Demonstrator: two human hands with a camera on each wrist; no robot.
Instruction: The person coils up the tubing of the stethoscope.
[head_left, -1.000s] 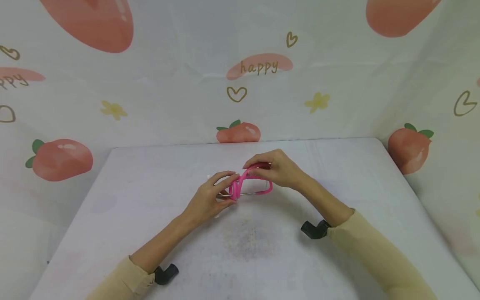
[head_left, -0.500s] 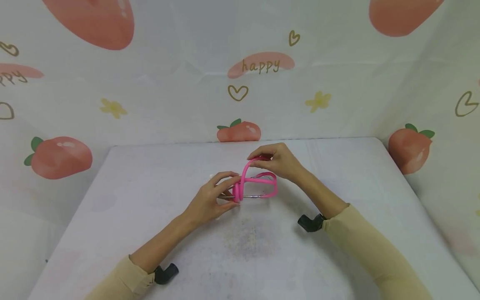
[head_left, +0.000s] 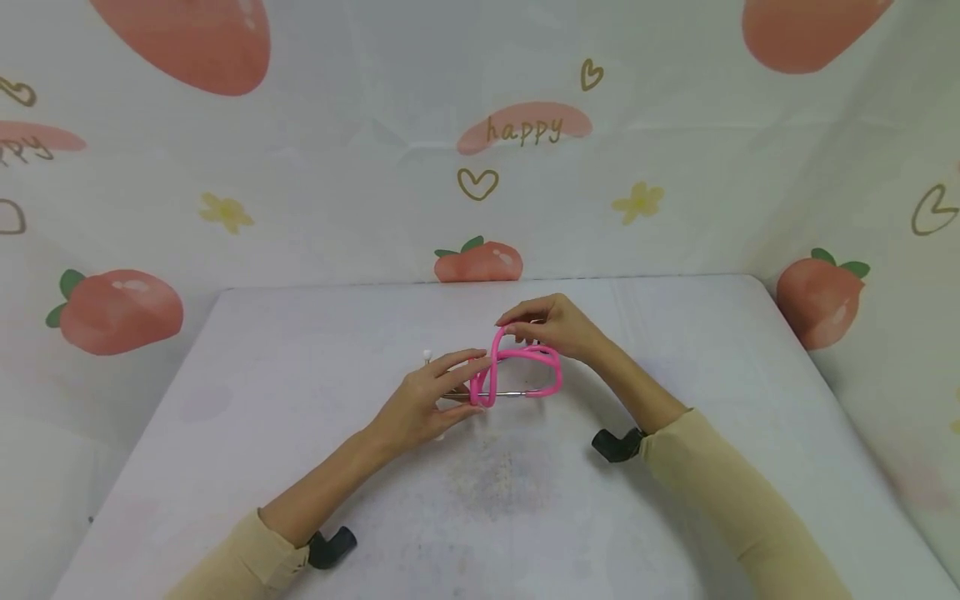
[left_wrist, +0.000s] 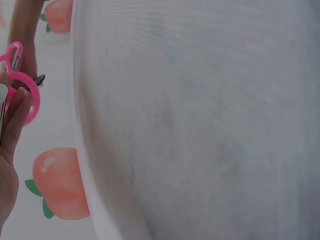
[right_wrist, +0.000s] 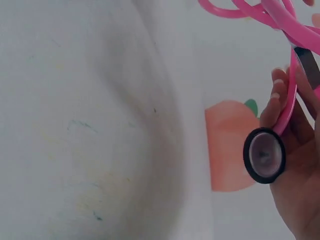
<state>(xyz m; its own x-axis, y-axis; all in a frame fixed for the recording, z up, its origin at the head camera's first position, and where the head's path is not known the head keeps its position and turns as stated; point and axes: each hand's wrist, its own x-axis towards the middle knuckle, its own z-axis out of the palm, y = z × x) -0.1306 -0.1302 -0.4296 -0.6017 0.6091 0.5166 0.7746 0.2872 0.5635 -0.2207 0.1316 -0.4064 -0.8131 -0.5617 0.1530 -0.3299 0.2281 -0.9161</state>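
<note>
A stethoscope (head_left: 558,377) with pink tubing and metal ear tubes is held above the table, its tubing looped round itself. My left hand (head_left: 416,402) grips the ear tubes and the tubing wound about them. A white ear tip (head_left: 427,355) pokes out past its fingers. At the upper right, my right hand (head_left: 564,327) pinches the tubing near its end. In the right wrist view the black-rimmed chest piece (right_wrist: 265,155) hangs by that palm, below the pink tube (right_wrist: 287,109). The left wrist view catches only part of the pink loops (left_wrist: 34,100).
Both hands work over a white table (head_left: 300,500), which has a smudged patch (head_left: 498,479) in front of them. Behind it hangs a fruit-printed cloth (head_left: 337,167). A black curved piece (head_left: 617,446) sits at the right cuff, another (head_left: 332,548) at the left cuff.
My right hand has drawn the tubing end up from the loops, then dipped slightly. The loops near my left hand look looser, and both hands have shifted slightly right.
</note>
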